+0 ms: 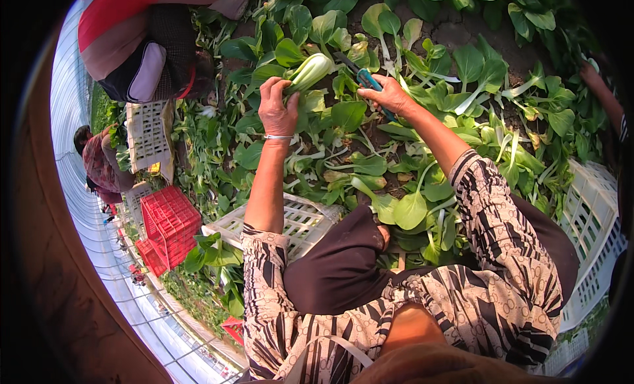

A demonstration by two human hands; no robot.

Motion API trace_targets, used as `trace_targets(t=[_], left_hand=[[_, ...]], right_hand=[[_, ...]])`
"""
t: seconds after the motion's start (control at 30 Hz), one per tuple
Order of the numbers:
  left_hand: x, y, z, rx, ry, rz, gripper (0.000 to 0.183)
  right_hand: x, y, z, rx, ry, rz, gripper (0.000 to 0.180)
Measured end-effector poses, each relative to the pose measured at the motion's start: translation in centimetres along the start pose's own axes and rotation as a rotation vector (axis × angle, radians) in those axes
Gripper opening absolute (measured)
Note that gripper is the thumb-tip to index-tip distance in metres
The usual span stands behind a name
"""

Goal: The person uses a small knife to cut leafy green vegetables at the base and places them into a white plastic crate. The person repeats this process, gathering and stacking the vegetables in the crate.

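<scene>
A head of bok choy point(313, 72) is gripped in my left hand point(278, 106), its pale green base pointing right, towards the knife. My right hand point(389, 96) holds a knife with a teal handle point(369, 80); its dark blade points up and left, close to the bok choy's base but apart from it. Beneath both hands lie loose bok choy leaves point(349, 115), some yellowed, over brown soil. Standing bok choy plants point(322, 27) grow just beyond my left hand. Part of the left fingers is hidden behind the leaves.
A white plastic crate point(237, 224) lies under my left forearm, red crates point(171, 220) farther left. Another white crate point(589, 210) stands at the right. One person point(143, 47) bends at upper left, another point(106, 161) sits farther off; a co-worker's arm point(602, 94) reaches in at right.
</scene>
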State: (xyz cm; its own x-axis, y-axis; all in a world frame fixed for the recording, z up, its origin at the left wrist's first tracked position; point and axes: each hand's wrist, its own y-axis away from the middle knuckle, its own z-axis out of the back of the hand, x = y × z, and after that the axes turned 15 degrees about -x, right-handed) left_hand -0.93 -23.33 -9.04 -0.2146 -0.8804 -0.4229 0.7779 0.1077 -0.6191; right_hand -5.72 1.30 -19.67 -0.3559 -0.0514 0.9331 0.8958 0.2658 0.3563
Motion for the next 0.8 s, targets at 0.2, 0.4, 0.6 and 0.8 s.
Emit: trace_targets(t=[0.2, 0.4, 0.6, 0.8], left_hand=[[-3.8, -1.3, 1.8, 0.191, 0.273, 0.204, 0.036], [-6.6, -3.7, 4.0, 0.202, -0.223, -0.075, 0.048], [-7.4, -3.2, 1.0, 0.764, 0.123, 0.446, 0.056], [-1.8, -5.4, -1.8, 0.649, -0.296, -0.079, 0.038]], right_hand=[[6.4, 2.3, -2.0, -0.038, -0.659, 0.223, 0.042], [8.3, 3.4, -1.5, -0.093, -0.611, 0.132, 0.041], [6.4, 3.8, -2.8, 0.0, -0.492, 0.086, 0.039], [2.1, 0.2, -1.8, -0.076, 0.072, 0.044, 0.03]])
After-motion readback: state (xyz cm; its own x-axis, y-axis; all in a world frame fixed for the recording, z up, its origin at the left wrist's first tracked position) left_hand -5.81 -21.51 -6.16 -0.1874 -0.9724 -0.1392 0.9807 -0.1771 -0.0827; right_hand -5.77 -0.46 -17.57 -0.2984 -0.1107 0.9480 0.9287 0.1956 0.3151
